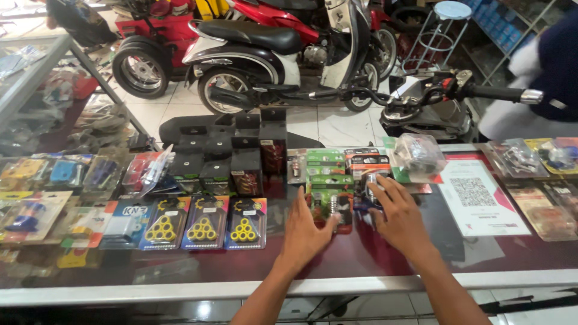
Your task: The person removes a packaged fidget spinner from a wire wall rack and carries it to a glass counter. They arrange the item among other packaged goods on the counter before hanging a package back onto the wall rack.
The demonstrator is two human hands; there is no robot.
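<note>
Head view, own body only. Two bare forearms enter from the bottom edge; no sleeves, cuffs or gloves in view on either. Left hand [304, 232]: no ring, watch or wristband seen; slim wrist, short nails. Right hand [400, 216]: likewise unadorned, knuckles and tendons showing along the back, fingers long and slender, nails trimmed short.
</note>
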